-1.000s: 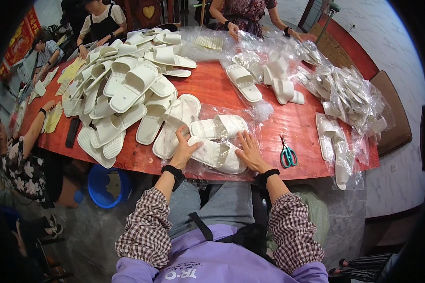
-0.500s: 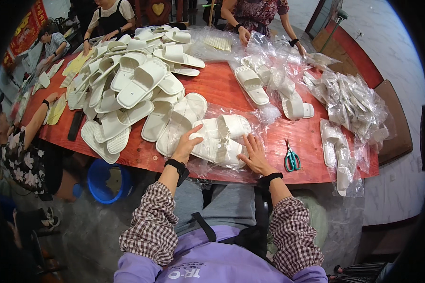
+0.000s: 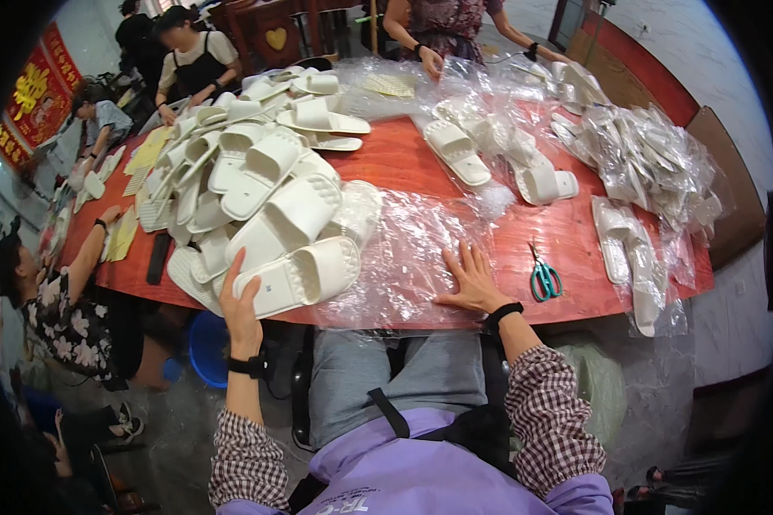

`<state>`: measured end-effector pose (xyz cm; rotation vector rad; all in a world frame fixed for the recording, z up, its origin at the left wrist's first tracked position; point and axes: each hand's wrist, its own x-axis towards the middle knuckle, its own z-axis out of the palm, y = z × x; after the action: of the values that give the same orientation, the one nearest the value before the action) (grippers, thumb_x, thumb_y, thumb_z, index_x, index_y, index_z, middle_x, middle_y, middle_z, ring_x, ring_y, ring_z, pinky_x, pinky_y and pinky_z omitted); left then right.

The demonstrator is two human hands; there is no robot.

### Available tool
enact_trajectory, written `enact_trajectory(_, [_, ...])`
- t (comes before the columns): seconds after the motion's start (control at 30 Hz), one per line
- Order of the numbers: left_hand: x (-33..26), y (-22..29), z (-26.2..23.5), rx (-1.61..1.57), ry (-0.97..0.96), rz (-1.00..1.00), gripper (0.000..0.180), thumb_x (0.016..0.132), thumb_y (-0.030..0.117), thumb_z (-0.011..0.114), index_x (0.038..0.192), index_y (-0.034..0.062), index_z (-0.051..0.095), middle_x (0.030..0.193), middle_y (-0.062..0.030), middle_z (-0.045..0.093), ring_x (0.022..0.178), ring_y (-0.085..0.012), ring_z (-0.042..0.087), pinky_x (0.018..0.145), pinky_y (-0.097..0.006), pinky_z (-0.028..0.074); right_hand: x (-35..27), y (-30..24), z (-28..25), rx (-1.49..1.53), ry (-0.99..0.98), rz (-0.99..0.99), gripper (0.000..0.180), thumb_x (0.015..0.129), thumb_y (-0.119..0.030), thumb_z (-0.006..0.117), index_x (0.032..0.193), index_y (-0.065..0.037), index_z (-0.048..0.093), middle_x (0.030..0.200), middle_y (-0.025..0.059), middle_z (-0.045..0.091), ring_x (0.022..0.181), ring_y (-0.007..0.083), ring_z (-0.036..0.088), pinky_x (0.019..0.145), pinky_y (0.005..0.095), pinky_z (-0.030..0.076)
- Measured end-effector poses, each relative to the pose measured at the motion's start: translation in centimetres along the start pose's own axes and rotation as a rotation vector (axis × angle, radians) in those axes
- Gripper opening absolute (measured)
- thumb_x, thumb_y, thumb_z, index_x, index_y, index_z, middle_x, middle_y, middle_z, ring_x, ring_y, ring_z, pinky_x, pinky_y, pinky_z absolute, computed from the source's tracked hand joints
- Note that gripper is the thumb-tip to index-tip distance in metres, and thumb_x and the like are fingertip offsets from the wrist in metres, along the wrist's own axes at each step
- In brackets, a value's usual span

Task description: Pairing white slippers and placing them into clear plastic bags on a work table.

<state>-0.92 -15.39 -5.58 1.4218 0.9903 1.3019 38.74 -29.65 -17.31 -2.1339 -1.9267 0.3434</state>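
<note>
At the near left of the red table, my left hand [image 3: 244, 311] grips the heel end of a white slipper [image 3: 296, 281], thumb on top. The slipper's toe points right, and its strap has raised bumps. Just behind it lies another white slipper [image 3: 288, 221], against a big heap of white slippers [image 3: 253, 167]. My right hand [image 3: 472, 279] lies spread on a flat clear plastic bag [image 3: 395, 287], with nothing grasped. One more white slipper [image 3: 361, 210] rests partly on the bag's far left corner.
Teal-handled scissors [image 3: 544, 280] lie right of my right hand. Bagged slippers [image 3: 631, 257] and a pile of wrapped ones [image 3: 653, 163] are farther right. Two loose slippers [image 3: 457, 153] lie ahead. Co-workers sit left and stand across the table. A blue bucket [image 3: 208, 350] stands below the edge.
The slippers lying on the plastic between my hands have moved left with my left hand, baring the bag. My right hand stays on the plastic, now lying flatter. The view has shifted slightly.
</note>
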Motion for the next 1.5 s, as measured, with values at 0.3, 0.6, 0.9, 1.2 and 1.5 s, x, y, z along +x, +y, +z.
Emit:
enact_trajectory(0.3, [-2.8, 4.5, -5.2, -0.458, 0.249, -0.051, 0.058, 0.082, -0.005, 0.056, 0.139, 0.0051, 0.048, 0.134, -0.0132, 0.053, 0.118, -0.0239, 0.055, 0.102, -0.034, 0.043, 0.1, -0.4, 0.0, 0.024, -0.051, 0.033, 0.111, 0.068, -0.074, 0.065, 0.153, -0.018, 0.022, 0.155, 0.0302, 0.008, 0.142, 0.0528, 0.005, 0.115, 0.0584, 0.006])
enact_trajectory(0.6, [-2.8, -1.2, -14.7, -0.645, 0.527, -0.07, 0.062, 0.084, 0.006, 0.054, 0.144, 0.0064, 0.039, 0.14, -0.0139, 0.046, 0.127, -0.0287, 0.047, 0.105, -0.041, 0.041, 0.1, -0.1, 0.2, -0.012, -0.092, 0.048, 0.114, 0.067, -0.073, 0.067, 0.154, -0.017, 0.018, 0.157, 0.0286, 0.004, 0.141, 0.0529, 0.006, 0.114, 0.0593, 0.007])
enact_trajectory(0.9, [5.8, -3.6, -24.1, -0.694, 0.728, 0.041, 0.061, 0.083, 0.003, 0.053, 0.142, 0.0082, 0.039, 0.13, -0.013, 0.054, 0.118, -0.0283, 0.055, 0.098, -0.041, 0.049, 0.6, -0.4, -0.6, -0.084, -0.122, 0.027, 0.114, 0.068, -0.071, 0.067, 0.154, -0.013, 0.018, 0.156, 0.0295, 0.003, 0.143, 0.0504, 0.004, 0.115, 0.0575, 0.006])
enact_trajectory(1.2, [25.4, 1.7, -19.3, -0.663, 0.46, 0.178, 0.061, 0.089, 0.006, 0.056, 0.145, 0.0031, 0.031, 0.135, -0.0165, 0.049, 0.122, -0.0289, 0.052, 0.101, -0.043, 0.047, 0.7, -0.8, 0.2, -0.087, -0.153, 0.041, 0.116, 0.068, -0.073, 0.066, 0.154, -0.013, 0.016, 0.156, 0.03, 0.002, 0.143, 0.0507, 0.003, 0.115, 0.0576, 0.006])
enact_trajectory(1.5, [19.6, 2.3, -4.8, 0.222, 0.272, 0.204, 0.035, 0.096, 0.014, 0.053, 0.129, -0.0001, 0.054, 0.12, -0.0076, 0.058, 0.109, -0.0157, 0.054, 0.096, -0.03, 0.041, 0.7, -0.5, -0.7, -0.081, -0.105, 0.056, 0.113, 0.067, -0.073, 0.066, 0.154, -0.016, 0.021, 0.157, 0.028, 0.005, 0.143, 0.0506, 0.004, 0.115, 0.058, 0.007])
